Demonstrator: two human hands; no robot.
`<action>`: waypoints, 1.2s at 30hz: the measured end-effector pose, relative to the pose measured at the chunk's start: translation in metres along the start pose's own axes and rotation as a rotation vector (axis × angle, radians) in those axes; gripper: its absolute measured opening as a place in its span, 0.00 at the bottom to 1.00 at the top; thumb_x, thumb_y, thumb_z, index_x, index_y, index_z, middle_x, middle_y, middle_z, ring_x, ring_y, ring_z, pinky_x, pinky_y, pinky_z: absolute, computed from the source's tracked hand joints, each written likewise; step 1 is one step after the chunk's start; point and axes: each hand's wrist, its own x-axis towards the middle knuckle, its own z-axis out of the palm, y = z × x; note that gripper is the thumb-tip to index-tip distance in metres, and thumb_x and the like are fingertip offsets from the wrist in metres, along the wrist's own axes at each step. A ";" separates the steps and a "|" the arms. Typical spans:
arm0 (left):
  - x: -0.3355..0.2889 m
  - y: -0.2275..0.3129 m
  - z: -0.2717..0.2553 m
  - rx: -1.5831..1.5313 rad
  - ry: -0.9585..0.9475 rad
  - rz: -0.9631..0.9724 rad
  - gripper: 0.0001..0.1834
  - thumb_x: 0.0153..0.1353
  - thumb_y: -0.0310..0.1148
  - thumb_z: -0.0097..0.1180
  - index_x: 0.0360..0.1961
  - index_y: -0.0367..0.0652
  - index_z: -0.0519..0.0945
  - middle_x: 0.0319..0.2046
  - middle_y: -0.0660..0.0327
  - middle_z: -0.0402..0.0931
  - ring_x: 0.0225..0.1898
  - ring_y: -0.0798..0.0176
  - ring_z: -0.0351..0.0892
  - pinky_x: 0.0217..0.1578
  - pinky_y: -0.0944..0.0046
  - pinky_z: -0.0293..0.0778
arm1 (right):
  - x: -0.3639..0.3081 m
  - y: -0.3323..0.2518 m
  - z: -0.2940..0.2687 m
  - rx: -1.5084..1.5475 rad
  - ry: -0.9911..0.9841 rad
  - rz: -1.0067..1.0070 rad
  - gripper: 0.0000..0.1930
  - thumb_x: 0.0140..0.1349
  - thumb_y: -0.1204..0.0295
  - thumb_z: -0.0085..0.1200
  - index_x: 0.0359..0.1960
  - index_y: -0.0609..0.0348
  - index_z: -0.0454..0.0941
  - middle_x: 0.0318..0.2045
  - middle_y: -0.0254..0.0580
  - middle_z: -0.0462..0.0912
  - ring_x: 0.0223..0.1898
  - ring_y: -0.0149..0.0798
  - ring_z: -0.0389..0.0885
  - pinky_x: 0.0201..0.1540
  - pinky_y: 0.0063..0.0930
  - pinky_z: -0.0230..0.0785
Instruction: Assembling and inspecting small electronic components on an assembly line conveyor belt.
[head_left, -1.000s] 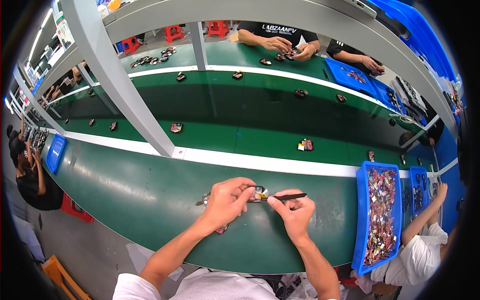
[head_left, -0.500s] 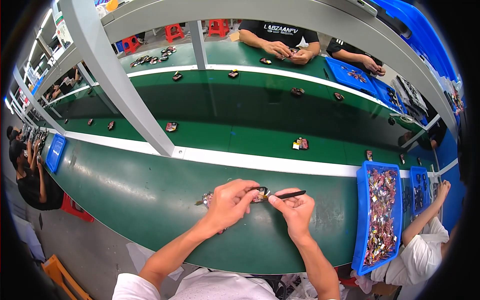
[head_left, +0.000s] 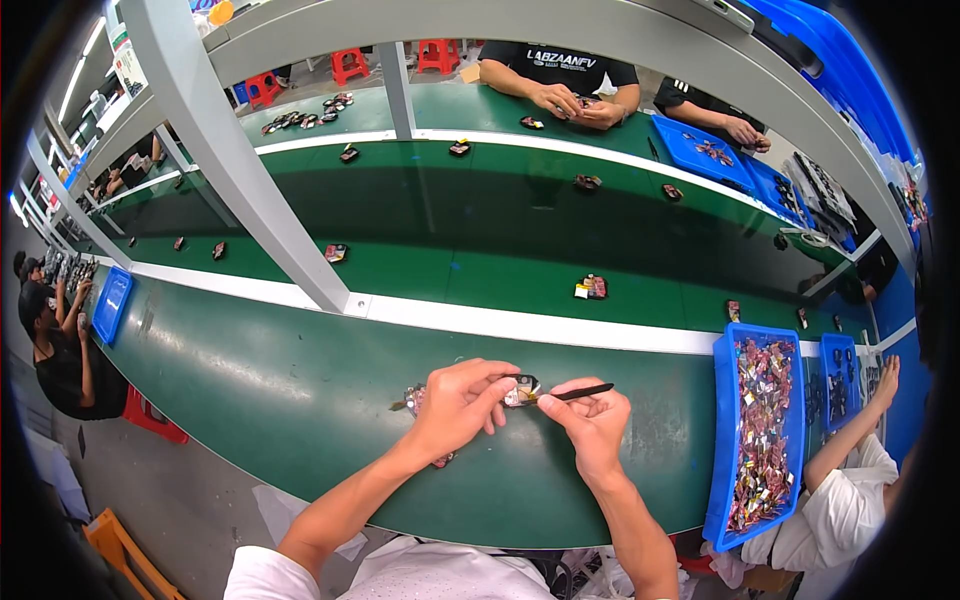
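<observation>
My left hand (head_left: 457,408) grips a small black-cased circuit board (head_left: 521,391) by its left end, thumb and fingers closed on it. From the right, my right hand (head_left: 592,421) pinches a slim black pen-like tool (head_left: 586,391). That hand's thumb and fingertips meet the right end of the cased board, where the tool's tip is hidden. Partly behind my left hand, a loose circuit board piece (head_left: 412,400) lies on the green bench (head_left: 300,400). Another small piece (head_left: 444,461) shows beneath my left wrist.
At right stands a blue tray (head_left: 716,450) heaped with small circuit boards. Beyond the white rail (head_left: 430,335), a green conveyor belt (head_left: 450,290) carries several spaced-out units. A grey post (head_left: 240,170) rises at left. Co-workers sit across the belt and at both sides.
Units on the near and far parts of the belt have shifted slightly left. The cased board has tilted a little between my fingers, showing more of its face. Both hands stay nearly in place.
</observation>
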 end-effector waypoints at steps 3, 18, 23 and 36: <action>0.002 -0.006 -0.002 -0.141 -0.044 -0.078 0.13 0.70 0.24 0.56 0.52 0.26 0.80 0.35 0.52 0.82 0.26 0.64 0.85 0.20 0.70 0.80 | -0.001 0.002 -0.002 -0.003 0.006 -0.025 0.08 0.56 0.87 0.66 0.36 0.69 0.81 0.27 0.38 0.83 0.28 0.25 0.81 0.31 0.17 0.73; 0.002 -0.005 0.000 -0.269 -0.138 -0.161 0.16 0.73 0.28 0.54 0.56 0.27 0.78 0.40 0.50 0.84 0.31 0.61 0.88 0.24 0.68 0.83 | -0.007 0.005 -0.003 -0.374 0.048 -0.500 0.07 0.50 0.81 0.74 0.29 0.61 0.88 0.27 0.35 0.89 0.14 0.15 0.62 0.17 0.16 0.49; 0.001 -0.004 0.003 -0.276 -0.125 -0.163 0.16 0.72 0.27 0.55 0.56 0.28 0.78 0.41 0.51 0.84 0.32 0.62 0.87 0.24 0.69 0.82 | -0.007 0.003 -0.005 -0.409 0.051 -0.467 0.07 0.50 0.80 0.75 0.29 0.61 0.88 0.24 0.33 0.88 0.14 0.16 0.62 0.17 0.16 0.49; -0.001 -0.002 0.011 -0.230 -0.061 -0.091 0.14 0.69 0.24 0.57 0.53 0.26 0.79 0.39 0.51 0.83 0.31 0.61 0.87 0.24 0.69 0.82 | -0.009 0.001 -0.011 -0.433 0.023 -0.437 0.08 0.50 0.81 0.75 0.28 0.64 0.85 0.24 0.36 0.88 0.16 0.15 0.66 0.18 0.13 0.50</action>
